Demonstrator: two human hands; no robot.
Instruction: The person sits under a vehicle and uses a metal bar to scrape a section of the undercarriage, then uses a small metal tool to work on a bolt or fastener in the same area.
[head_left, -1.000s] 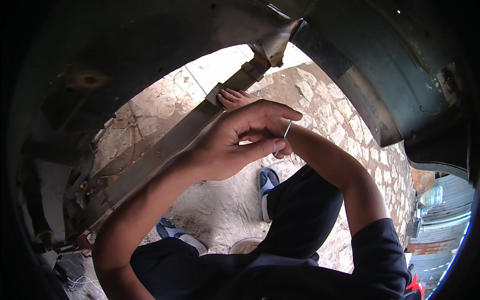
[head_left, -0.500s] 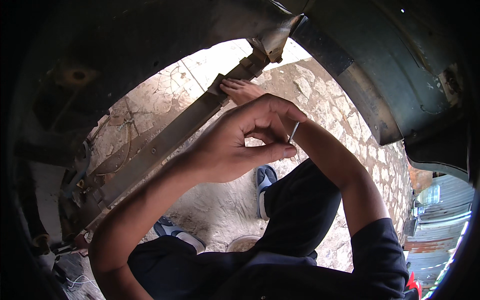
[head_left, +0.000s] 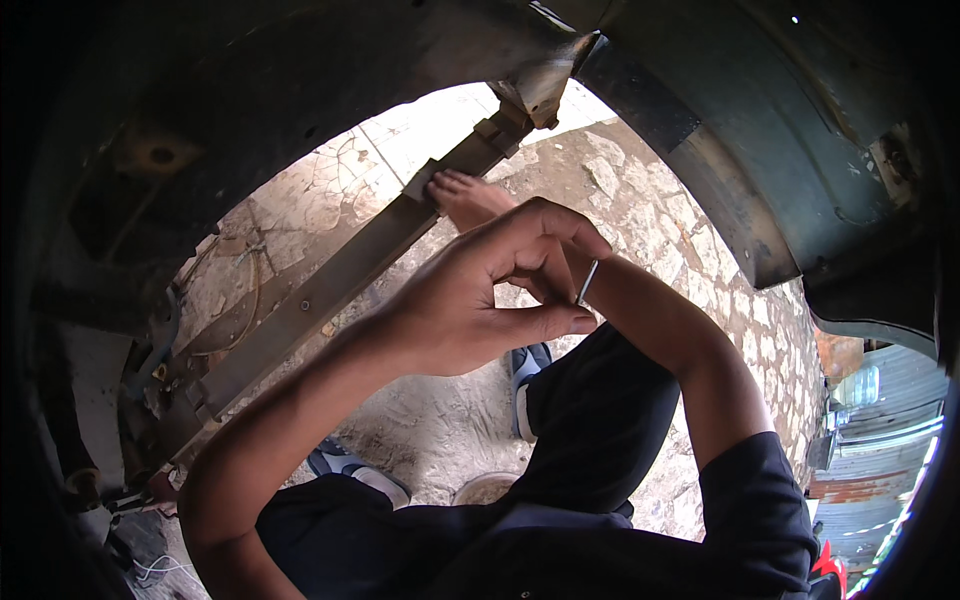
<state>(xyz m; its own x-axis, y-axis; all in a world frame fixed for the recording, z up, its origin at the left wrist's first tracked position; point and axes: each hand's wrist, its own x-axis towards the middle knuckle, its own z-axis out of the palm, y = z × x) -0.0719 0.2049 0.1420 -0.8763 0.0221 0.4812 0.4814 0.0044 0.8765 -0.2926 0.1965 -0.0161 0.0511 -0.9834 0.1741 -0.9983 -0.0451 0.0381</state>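
Observation:
My left hand [head_left: 490, 285] is raised in the middle, crossing in front of my right forearm. Between its thumb and fingertips it pinches a thin, short metal pin [head_left: 588, 282], which stands nearly upright with a slight tilt. Farther off, my right hand [head_left: 475, 203] lies against a long brown metal bar [head_left: 320, 285], its fingers stretched out over the bar's edge near a raised block. The right thumb and palm are mostly hidden. The bar runs slantwise from lower left to upper right.
Dark curved vehicle panels [head_left: 760, 150] frame the view above and on both sides. A metal bracket [head_left: 543, 92] joins the bar at its upper end. Hoses and a white cable [head_left: 165, 568] are at lower left. Stone paving [head_left: 690, 240], my sandals [head_left: 355, 465] and corrugated sheets [head_left: 885, 430] show beyond.
My left hand with the pin sits slightly lower in the picture. My right hand and the bar appear shifted a little down and left; both hands keep their hold and contact.

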